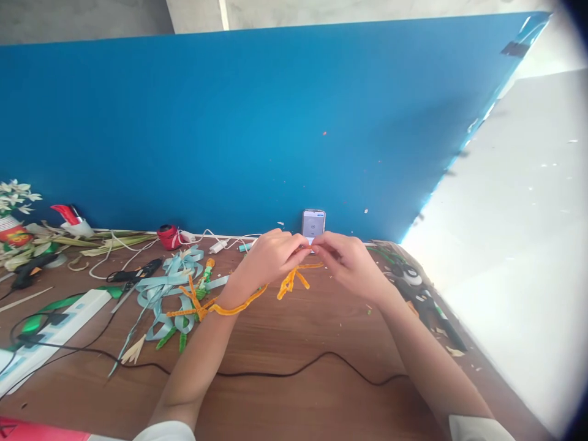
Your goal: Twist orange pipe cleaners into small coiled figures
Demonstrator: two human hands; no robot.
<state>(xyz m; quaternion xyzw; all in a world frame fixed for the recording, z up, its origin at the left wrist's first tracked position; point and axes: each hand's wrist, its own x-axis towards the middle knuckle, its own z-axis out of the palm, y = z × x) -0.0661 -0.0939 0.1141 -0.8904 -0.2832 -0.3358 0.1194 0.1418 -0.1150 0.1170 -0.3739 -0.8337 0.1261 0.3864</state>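
My left hand point(272, 256) and my right hand point(348, 260) meet in front of me above the table, both closed in a pinch. Between their fingertips is an orange pipe cleaner point(288, 283), its short bent branches hanging just below. A longer orange fuzzy strand point(241, 308) curves under my left wrist to a branched orange piece point(198, 308) at the left; whether it joins the held one is hidden. The exact spot gripped is mostly covered by my fingers. Directly behind the hands, a phone point(314, 222) leans against the blue partition.
Light-blue ribbon point(158, 291) lies tangled left of my arm, near a glue gun point(142, 271). A white power strip point(59, 337) and a black cable point(285, 373) cross the brown table point(321, 410). Pliers and other tools point(420, 294) line the right edge. A blue partition point(229, 135) stands behind.
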